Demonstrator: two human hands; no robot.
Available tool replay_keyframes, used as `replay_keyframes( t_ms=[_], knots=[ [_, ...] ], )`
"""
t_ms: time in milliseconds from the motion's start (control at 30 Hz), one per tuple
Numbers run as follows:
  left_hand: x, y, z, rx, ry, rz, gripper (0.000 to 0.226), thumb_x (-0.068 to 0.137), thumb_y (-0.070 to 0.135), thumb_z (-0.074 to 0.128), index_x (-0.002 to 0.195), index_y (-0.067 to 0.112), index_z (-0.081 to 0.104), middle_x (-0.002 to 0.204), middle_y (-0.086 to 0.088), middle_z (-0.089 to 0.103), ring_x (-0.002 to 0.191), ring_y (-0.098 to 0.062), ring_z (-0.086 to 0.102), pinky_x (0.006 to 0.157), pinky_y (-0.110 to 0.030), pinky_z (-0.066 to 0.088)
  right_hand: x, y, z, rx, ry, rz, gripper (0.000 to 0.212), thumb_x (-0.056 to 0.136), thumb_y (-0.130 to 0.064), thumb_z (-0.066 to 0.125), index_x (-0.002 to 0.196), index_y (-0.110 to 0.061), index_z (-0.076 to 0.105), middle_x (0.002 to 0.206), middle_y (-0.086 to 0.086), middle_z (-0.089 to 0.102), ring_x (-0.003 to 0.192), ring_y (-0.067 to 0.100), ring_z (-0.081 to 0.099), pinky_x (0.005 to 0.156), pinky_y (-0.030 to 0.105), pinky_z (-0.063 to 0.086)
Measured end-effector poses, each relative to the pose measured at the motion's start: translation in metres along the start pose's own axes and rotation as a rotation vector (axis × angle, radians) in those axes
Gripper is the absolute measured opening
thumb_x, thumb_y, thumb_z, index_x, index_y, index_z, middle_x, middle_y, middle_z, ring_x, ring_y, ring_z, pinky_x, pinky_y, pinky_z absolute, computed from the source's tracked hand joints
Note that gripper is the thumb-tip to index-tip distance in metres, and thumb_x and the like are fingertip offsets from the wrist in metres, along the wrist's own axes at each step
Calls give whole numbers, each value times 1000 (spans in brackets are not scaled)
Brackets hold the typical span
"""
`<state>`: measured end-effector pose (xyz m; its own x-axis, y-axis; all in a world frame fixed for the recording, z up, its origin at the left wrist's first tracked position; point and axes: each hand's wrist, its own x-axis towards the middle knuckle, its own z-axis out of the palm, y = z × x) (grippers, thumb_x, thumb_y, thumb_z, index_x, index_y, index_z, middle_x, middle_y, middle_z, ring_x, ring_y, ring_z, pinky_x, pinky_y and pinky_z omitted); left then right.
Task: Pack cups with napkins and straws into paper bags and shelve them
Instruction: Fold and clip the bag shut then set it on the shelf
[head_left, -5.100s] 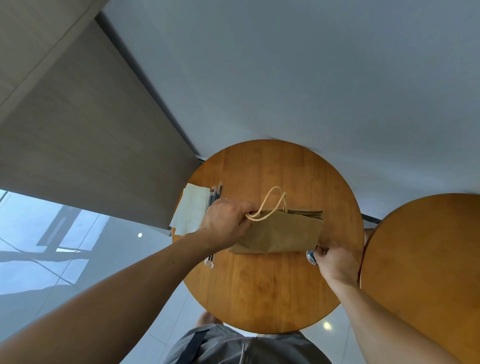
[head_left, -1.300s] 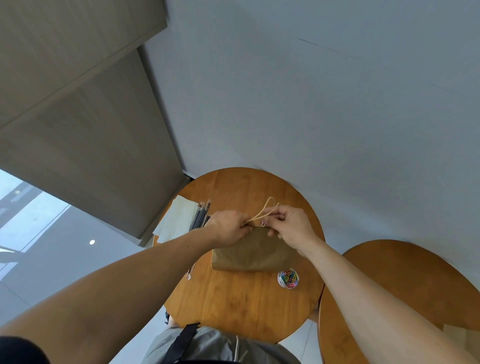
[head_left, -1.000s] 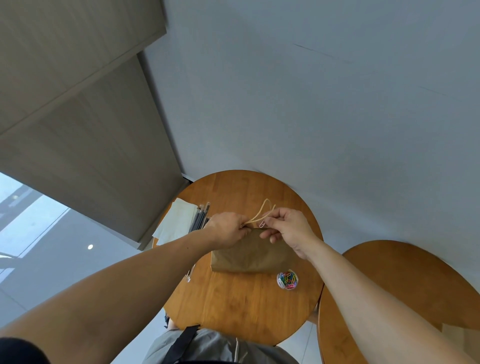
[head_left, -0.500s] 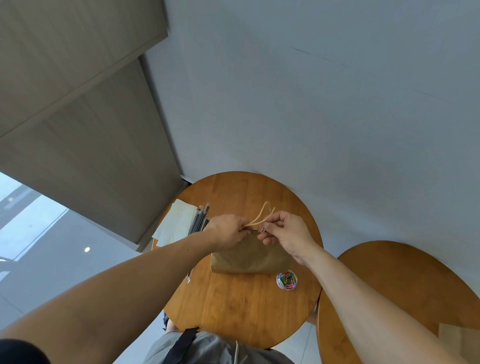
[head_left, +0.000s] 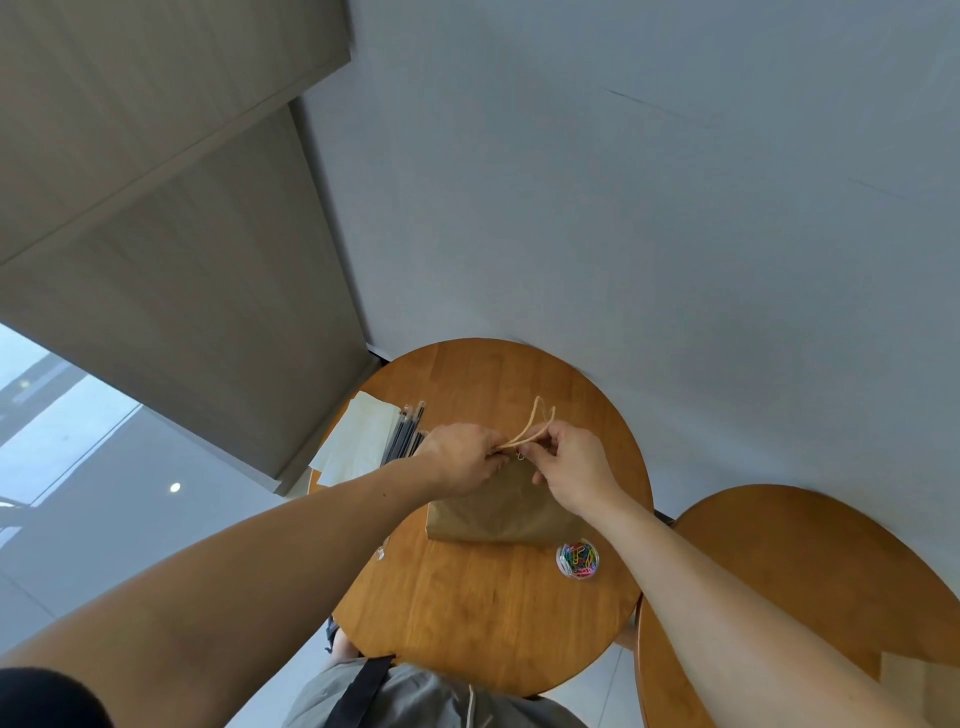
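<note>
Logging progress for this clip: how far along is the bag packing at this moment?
Done: one paper bag lies on the table; its contents are hidden. In hand: the left hand and right hand pinch its top by the rope handles, seemingly clipping it shut. Left: shelving it; napkins, straws and the clip tub lie beside it.

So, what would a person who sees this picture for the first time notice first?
Probably the two hands meeting at mid-table: the left hand and right hand both pinch the top of a brown paper bag, where its cord handles stick up. Next, the small tub of bright paper clips on the round wooden table, beside the bag's near right corner.
</note>
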<state>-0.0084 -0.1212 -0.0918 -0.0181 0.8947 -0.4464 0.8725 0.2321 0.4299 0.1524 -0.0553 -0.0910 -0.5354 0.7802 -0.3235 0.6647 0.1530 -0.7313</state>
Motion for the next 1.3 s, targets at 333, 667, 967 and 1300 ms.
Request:
replay_keyframes(
  t_ms=[333, 667, 967, 1300],
  knots=[
    [1, 1, -1, 20, 12, 47, 27, 104, 30, 42, 117, 25, 65, 78, 12, 52, 79, -14, 54, 72, -31, 45, 0, 9, 7, -52, 82, -89, 9, 96, -19, 61, 103, -21, 68, 70, -16, 63, 55, 8, 63, 56, 13, 49],
    [4, 4, 5, 12, 76, 52, 26, 104, 31, 42, 108, 22, 66, 83, 7, 59, 79, -15, 55, 76, -33, 41, 4, 23, 7, -119, 66, -165, 10, 91, -22, 69, 98, -15, 73, 84, -8, 71, 75, 10, 65, 71, 33, 55],
    [4, 3, 10, -8, 109, 3, 24, 103, 32, 46, 99, 18, 65, 78, 5, 57, 78, -17, 57, 68, -30, 42, 1, 26, 9, -258, 40, -185, 14, 94, -29, 65, 102, -20, 72, 96, -6, 69, 85, 9, 63, 76, 29, 55],
    [-5, 1, 2, -68, 128, 17, 18, 99, 34, 53, 107, 24, 65, 91, 8, 64, 86, -14, 61, 75, -29, 52, -17, 31, 0, -153, 165, -312, 19, 91, -32, 69, 108, -24, 71, 98, -19, 64, 82, -4, 60, 69, 11, 47]
  ],
)
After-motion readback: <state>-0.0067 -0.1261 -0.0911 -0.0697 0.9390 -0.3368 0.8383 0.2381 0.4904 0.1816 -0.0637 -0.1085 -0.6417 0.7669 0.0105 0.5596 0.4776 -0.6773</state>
